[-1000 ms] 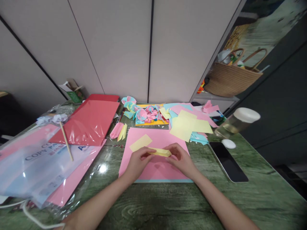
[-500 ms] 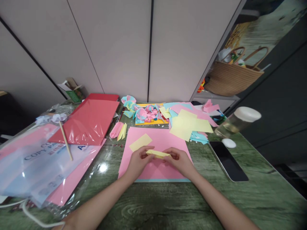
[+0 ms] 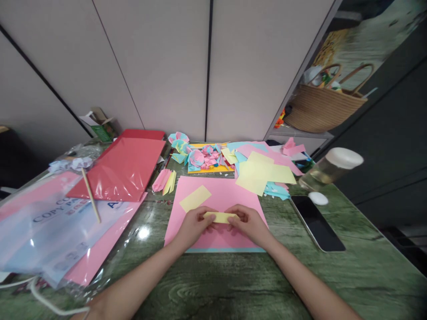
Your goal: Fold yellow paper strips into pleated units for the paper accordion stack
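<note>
Between my two hands is a narrow folded strip of yellow paper (image 3: 220, 217), held level just over a pink paper sheet (image 3: 227, 191). My left hand (image 3: 196, 222) pinches its left end between thumb and fingers. At the other end, my right hand (image 3: 246, 222) grips it the same way. Some fingertips are hidden behind the strip. A flat yellow paper rectangle (image 3: 195, 198) lies on the pink sheet, beyond my left hand. Folded pink paper (image 3: 162, 180) and folded yellow paper (image 3: 170, 182) rest off the sheet's upper left corner.
Folded paper flowers (image 3: 205, 158) and loose yellow sheets (image 3: 255, 173) lie behind. To the right are a phone (image 3: 316, 224), a white lid (image 3: 318, 198) and a capped bottle (image 3: 328, 169). Red folders (image 3: 128, 164), a wooden stick (image 3: 91, 195) and a plastic paper bag (image 3: 60, 226) occupy the left.
The yellow strip has turned from a slight tilt to level, showing a flatter face toward me. My left hand has shifted slightly down; both hands keep their hold.
</note>
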### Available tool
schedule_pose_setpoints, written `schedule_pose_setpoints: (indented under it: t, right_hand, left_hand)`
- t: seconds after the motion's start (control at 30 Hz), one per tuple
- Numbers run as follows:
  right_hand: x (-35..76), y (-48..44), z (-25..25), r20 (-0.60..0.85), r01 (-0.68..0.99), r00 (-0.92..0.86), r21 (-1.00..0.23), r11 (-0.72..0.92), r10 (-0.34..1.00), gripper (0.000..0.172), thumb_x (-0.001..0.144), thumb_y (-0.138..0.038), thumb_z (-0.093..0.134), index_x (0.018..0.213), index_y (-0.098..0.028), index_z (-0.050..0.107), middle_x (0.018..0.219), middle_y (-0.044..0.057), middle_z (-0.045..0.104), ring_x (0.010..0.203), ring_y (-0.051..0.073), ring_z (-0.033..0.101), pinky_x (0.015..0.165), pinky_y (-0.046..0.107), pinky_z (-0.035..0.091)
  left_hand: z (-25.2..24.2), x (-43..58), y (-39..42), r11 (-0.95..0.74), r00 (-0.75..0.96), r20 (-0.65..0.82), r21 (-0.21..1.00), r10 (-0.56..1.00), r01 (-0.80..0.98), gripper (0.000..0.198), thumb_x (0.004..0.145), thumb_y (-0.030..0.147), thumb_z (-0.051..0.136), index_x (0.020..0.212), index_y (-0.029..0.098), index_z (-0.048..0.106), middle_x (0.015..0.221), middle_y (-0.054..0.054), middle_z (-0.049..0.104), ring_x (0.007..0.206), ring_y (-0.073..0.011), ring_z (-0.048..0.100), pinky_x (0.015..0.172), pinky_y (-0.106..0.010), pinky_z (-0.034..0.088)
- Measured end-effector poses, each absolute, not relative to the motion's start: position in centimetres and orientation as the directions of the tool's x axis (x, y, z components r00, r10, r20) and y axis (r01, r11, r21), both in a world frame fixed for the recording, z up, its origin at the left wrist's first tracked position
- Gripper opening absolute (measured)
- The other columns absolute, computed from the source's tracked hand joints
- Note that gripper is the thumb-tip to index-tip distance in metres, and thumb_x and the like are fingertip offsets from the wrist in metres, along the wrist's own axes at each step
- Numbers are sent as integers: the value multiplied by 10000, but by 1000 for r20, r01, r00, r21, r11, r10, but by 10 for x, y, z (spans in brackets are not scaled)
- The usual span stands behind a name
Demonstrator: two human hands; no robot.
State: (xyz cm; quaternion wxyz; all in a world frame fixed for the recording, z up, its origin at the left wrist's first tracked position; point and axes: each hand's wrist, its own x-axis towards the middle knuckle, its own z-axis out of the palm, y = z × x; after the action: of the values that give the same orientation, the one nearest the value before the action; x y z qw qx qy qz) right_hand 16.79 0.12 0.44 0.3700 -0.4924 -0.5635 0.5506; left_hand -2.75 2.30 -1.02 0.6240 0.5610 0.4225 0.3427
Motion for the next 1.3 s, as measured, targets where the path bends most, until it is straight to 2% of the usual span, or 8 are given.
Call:
schedule_pose_setpoints:
  t: [0.23, 0.47, 0.57, 0.7, 0.77, 0.97, 1.13, 1.3]
  right_hand:
    - [169, 4, 4, -104, 107, -257, -991, -79, 961, 172, 778, -346, 547, 861, -196, 527, 588, -26, 605, 522, 140, 608, 451, 234, 460]
    - [173, 5, 7, -79, 100, -252, -993, -55, 964, 125, 762, -276, 532, 788, -172, 596, 615, 16, 639, 595, 148, 614, 512, 249, 477]
    - [173, 4, 11, -82, 101, -254, -993, -58, 964, 121, 729, -280, 570, 772, -173, 605, 640, 22, 650, 616, 157, 620, 549, 265, 486]
    - [171, 4, 7, -81, 114, -174, -992, -62, 981, 182, 698, -336, 623, 789, -186, 577, 632, 11, 640, 570, 142, 598, 529, 259, 466]
    - [170, 5, 3, -80, 118, -104, -991, -68, 991, 223, 691, -351, 629, 829, -196, 550, 593, -9, 620, 534, 134, 581, 500, 251, 446]
    - [163, 3, 0, -122, 141, -69, -984, -111, 990, 273, 654, -331, 649, 877, -196, 566, 530, -41, 588, 504, 126, 562, 481, 239, 421]
    - [153, -5, 5, -166, 178, -127, -974, -142, 978, 214, 624, -305, 669, 793, -179, 635, 601, -3, 641, 580, 139, 590, 544, 245, 453]
    - [157, -3, 7, -197, 204, -142, -965, -166, 970, 194, 637, -341, 672, 699, -157, 663, 593, 16, 642, 539, 127, 567, 506, 238, 439]
  left_hand:
    - [-7, -24, 24, 182, 396, -169, 983, 903, 5, 359, 738, 423, 597, 932, 123, 628, 622, -46, 676, 531, -149, 617, 444, -201, 387]
    - [-5, -29, 23, 251, 447, -198, 966, 872, -62, 322, 701, 388, 626, 867, 116, 667, 771, -99, 706, 715, -206, 654, 627, -278, 470]
    - [-5, -28, 22, 259, 449, -216, 965, 867, -34, 347, 700, 415, 635, 841, 102, 676, 753, -108, 704, 671, -195, 644, 605, -278, 464]
    - [-4, -25, 21, 252, 428, -233, 968, 873, 13, 510, 673, 416, 674, 1084, 124, 599, 747, -81, 704, 576, -144, 608, 522, -230, 415]
    - [-3, -24, 21, 259, 438, -248, 965, 864, 37, 567, 664, 428, 679, 1130, 125, 568, 755, -86, 703, 587, -147, 612, 522, -227, 411]
    - [1, -23, 16, 227, 487, -260, 966, 834, 127, 443, 656, 435, 681, 957, 113, 648, 684, -73, 679, 564, -145, 593, 520, -234, 425]
    - [5, -19, 8, 106, 463, -187, 975, 866, 194, 363, 706, 478, 619, 811, 135, 675, 588, -18, 618, 510, -115, 525, 495, -218, 386]
    - [6, -18, 8, 24, 417, -131, 968, 900, 252, 352, 716, 483, 602, 658, 138, 643, 531, 11, 557, 513, -104, 470, 496, -208, 338]
